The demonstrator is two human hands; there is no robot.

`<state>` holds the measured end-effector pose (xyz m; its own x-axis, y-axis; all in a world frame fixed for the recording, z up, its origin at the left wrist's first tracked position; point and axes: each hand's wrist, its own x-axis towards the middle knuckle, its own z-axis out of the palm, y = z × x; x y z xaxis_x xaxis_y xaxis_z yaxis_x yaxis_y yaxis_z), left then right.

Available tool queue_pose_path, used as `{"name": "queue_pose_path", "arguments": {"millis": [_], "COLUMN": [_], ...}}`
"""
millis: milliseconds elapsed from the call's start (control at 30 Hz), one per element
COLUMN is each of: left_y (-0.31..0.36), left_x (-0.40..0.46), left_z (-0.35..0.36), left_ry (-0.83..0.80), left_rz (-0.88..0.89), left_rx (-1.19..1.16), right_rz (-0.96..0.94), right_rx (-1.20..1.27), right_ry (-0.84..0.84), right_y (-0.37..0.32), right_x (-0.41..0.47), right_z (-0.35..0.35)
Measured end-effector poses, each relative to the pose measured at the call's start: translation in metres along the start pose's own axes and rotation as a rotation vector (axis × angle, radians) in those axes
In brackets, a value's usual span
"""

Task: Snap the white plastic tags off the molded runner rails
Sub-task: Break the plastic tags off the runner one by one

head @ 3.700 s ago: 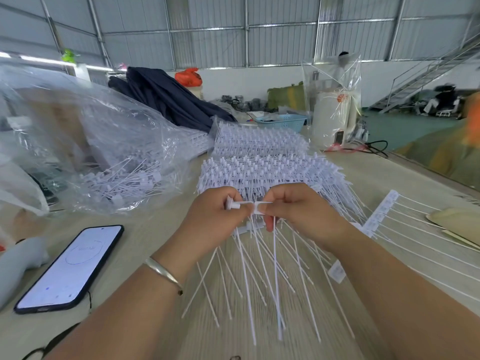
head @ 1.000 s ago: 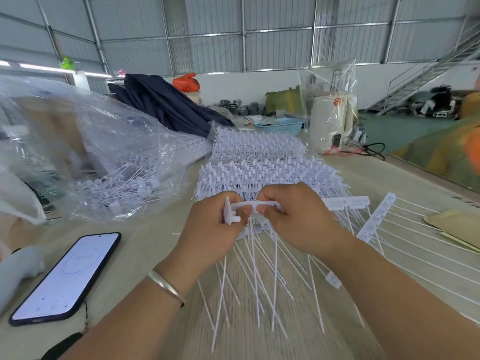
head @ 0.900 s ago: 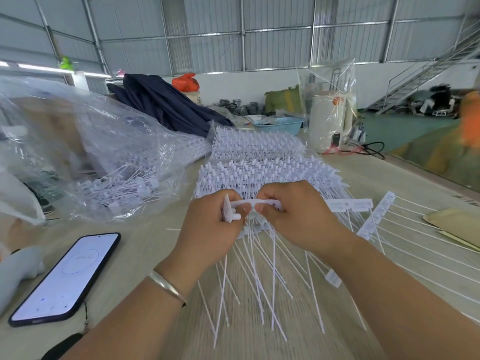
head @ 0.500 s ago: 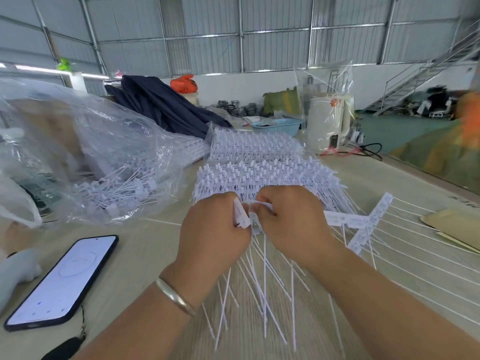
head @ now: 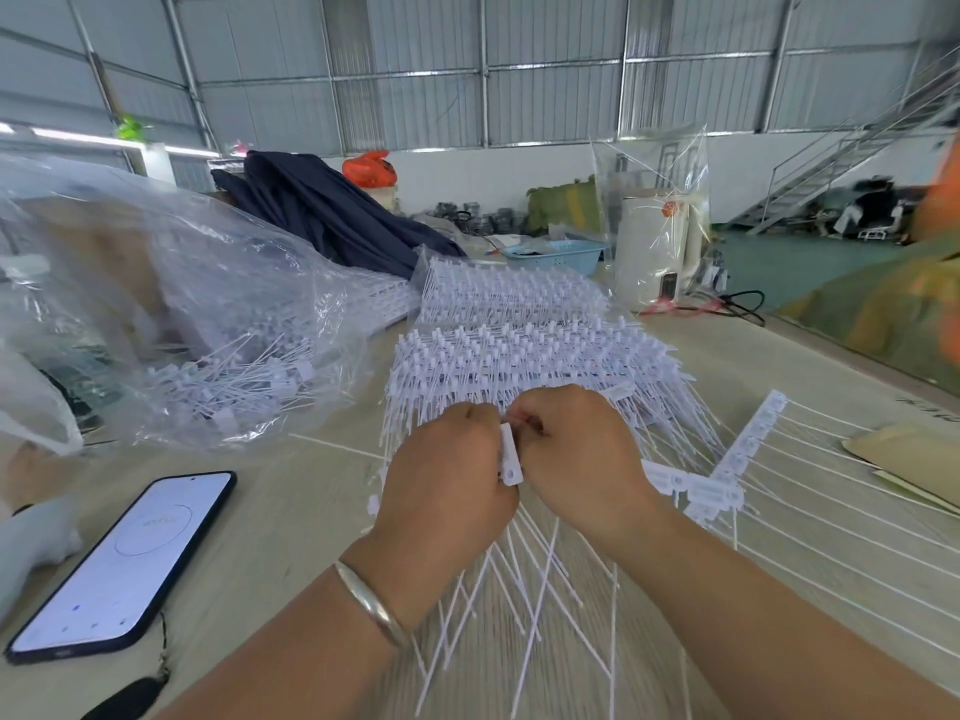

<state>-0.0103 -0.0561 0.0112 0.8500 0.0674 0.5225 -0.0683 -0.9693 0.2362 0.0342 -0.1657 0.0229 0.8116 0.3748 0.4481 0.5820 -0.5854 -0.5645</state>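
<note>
Over the tabletop [head: 291, 517], the left hand [head: 447, 491] and right hand [head: 576, 459] are knuckle to knuckle, fingers of both curled tight round a white runner rail [head: 510, 459] that stands on end between them. Thin white tag tails [head: 535, 589] fan down from the fists toward the person. Just behind the hands sits a stack of uncut tag rails [head: 524, 350]. A lit smartphone [head: 124, 558] lies to the left, near a clear plastic bag of loose tags [head: 228, 371].
</note>
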Motion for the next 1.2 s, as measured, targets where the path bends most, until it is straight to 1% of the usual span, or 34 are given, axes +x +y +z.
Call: {"name": "queue_pose_path", "arguments": {"millis": [133, 167, 267, 333, 400, 433, 533, 667, 733, 800, 900, 1000, 1200], "left_y": [0.000, -0.001, -0.008, -0.016, -0.023, -0.026, -0.029, -0.033, -0.034, -0.035, -0.034, -0.032, -0.032], "left_x": [-0.001, -0.001, 0.003, 0.009, 0.010, 0.009, 0.007, 0.005, 0.005, 0.004, 0.005, 0.005, 0.006], "left_z": [-0.003, -0.003, -0.008, -0.013, -0.018, -0.019, -0.022, -0.026, -0.028, -0.030, -0.031, -0.030, -0.026], "left_ry": [0.009, 0.024, 0.055, 0.080, 0.125, 0.116, 0.016, -0.111, -0.179, -0.239, -0.313, -0.325, -0.333], "left_rz": [0.032, 0.045, 0.044, -0.012, -0.062, -0.082, -0.131, -0.080, -0.047, -0.033, 0.002, -0.002, -0.040], "left_rx": [0.033, 0.028, -0.050, -0.190, -0.422, -0.549, -0.856, -1.053, -1.113, -1.154, -1.144, -1.139, -1.178], "right_rz": [-0.055, -0.059, -0.046, -0.052, -0.069, -0.079, -0.103, -0.113, -0.118, -0.123, -0.114, -0.105, -0.089], "right_rx": [-0.096, -0.088, 0.042, 0.119, 0.226, 0.267, 0.350, 0.572, 0.633, 0.656, 0.727, 0.788, 0.836], "right_ry": [-0.034, -0.042, -0.064, -0.067, -0.047, -0.040, -0.080, -0.254, -0.325, -0.362, -0.414, -0.457, -0.463], "right_y": [0.003, 0.003, 0.005, 0.006, 0.007, 0.008, 0.009, 0.016, 0.022, 0.027, 0.032, 0.034, 0.037], "right_x": [0.002, 0.002, 0.005, 0.008, 0.010, 0.010, 0.009, 0.010, 0.011, 0.012, 0.013, 0.014, 0.015], "right_z": [-0.005, -0.006, -0.011, -0.017, -0.021, -0.022, -0.022, -0.028, -0.031, -0.033, -0.033, -0.032, -0.024]}}
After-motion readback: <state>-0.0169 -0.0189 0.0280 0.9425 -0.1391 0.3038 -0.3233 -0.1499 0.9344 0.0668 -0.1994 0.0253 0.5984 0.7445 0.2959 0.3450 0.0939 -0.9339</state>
